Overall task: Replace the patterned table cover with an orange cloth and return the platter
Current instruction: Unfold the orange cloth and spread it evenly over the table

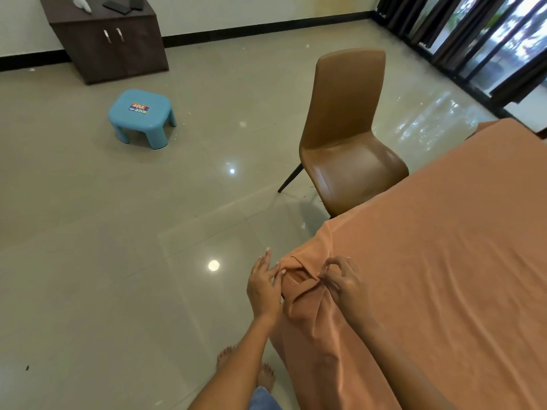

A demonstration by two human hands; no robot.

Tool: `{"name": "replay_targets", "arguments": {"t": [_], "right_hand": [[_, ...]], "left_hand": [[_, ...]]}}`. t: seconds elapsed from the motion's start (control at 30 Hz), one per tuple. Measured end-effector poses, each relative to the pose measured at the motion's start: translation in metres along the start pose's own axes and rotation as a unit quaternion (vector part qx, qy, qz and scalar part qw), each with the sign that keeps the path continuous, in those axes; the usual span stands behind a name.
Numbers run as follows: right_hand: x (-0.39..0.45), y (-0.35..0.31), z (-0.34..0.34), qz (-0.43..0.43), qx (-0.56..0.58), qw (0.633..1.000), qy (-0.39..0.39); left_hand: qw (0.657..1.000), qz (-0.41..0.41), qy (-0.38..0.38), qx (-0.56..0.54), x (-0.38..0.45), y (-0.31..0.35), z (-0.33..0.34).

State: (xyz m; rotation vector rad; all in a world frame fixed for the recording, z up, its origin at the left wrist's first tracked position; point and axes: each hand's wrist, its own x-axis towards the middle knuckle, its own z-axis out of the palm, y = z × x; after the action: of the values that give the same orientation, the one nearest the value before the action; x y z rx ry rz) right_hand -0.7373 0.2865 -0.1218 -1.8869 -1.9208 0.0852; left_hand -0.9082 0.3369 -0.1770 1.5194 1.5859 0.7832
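A wide glossy tiled floor (118, 232) fills the left and centre of the view from the person's head camera. On the right, an orange cloth (444, 261) already covers the worktop and hangs down over its near-left corner. No patterned cover and no platter are in view. Beyond the worktop stands 1 brown chair (346, 137), pushed close to the far edge. Farther off sit a dark wooden cabinet (109, 39) against the wall and 1 small blue stool (140, 116) on the floor; dark curtains (461, 31) frame a window at top right. At the bottom centre, 2 bare arms reach to the cloth's corner, where the fabric is bunched into folds. The left hand (263, 288) lies against the outer side of the folds with fingers (268, 258) mostly straight, touching the fabric. The right hand (344, 281) sits on the worktop side, its fingers curled and pinching a small ridge of cloth. The bunched corner lies directly between the 2 hands, touching both. The step in hand looks like tidying this corner. To do it well, the pinched ridge should probably be drawn down and flat, with the left hand steadying the drape, so that the rest of the cloth does not get dragged off line across the worktop.
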Motion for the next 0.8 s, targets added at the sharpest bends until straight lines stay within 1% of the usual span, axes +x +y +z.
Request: {"name": "replay_targets", "arguments": {"t": [0.07,0.13,0.23,0.3,0.33,0.37,0.43,0.5,0.57,0.63,0.67,0.73,0.8], "right_hand": [[-0.005,-0.002,0.002,0.006,-0.012,1.000,0.017],[-0.012,-0.002,0.007,0.044,-0.038,0.998,0.008],[-0.028,0.002,0.019,0.133,-0.056,0.988,-0.057],[-0.039,0.008,0.027,0.176,-0.060,0.976,-0.112],[-0.044,0.009,0.031,0.188,-0.064,0.971,-0.131],[-0.049,0.010,0.033,0.194,-0.069,0.968,-0.144],[-0.055,0.012,0.038,0.197,-0.080,0.966,-0.149],[-0.056,0.010,0.040,0.207,-0.088,0.964,-0.140],[-0.055,0.007,0.041,0.219,-0.096,0.962,-0.134],[-0.055,0.006,0.042,0.229,-0.098,0.959,-0.131],[-0.056,0.005,0.043,0.237,-0.098,0.958,-0.129],[-0.060,0.004,0.044,0.253,-0.095,0.956,-0.118],[-0.062,0.003,0.046,0.269,-0.085,0.953,-0.114]], "left_hand": [[1.000,0.019,0.015,0.006,0.003,0.000,-0.005],[0.999,0.035,0.027,0.024,0.008,-0.008,-0.019],[0.986,0.112,0.034,0.122,0.027,-0.032,-0.053],[0.966,0.156,0.027,0.203,0.045,-0.043,-0.075],[0.957,0.164,0.025,0.240,0.056,-0.044,-0.082],[0.951,0.153,0.023,0.268,0.066,-0.043,-0.087],[0.951,0.091,0.020,0.296,0.079,-0.033,-0.089],[0.960,0.059,0.024,0.274,0.079,-0.023,-0.082],[0.969,0.079,-0.018,0.234,0.064,-0.016,-0.066],[0.961,0.142,-0.087,0.222,0.036,-0.009,-0.044],[0.948,0.188,-0.122,0.226,0.020,-0.007,-0.032],[0.912,0.265,-0.184,0.255,-0.006,-0.007,-0.011],[0.885,0.299,-0.211,0.287,-0.019,-0.012,0.003]]}}
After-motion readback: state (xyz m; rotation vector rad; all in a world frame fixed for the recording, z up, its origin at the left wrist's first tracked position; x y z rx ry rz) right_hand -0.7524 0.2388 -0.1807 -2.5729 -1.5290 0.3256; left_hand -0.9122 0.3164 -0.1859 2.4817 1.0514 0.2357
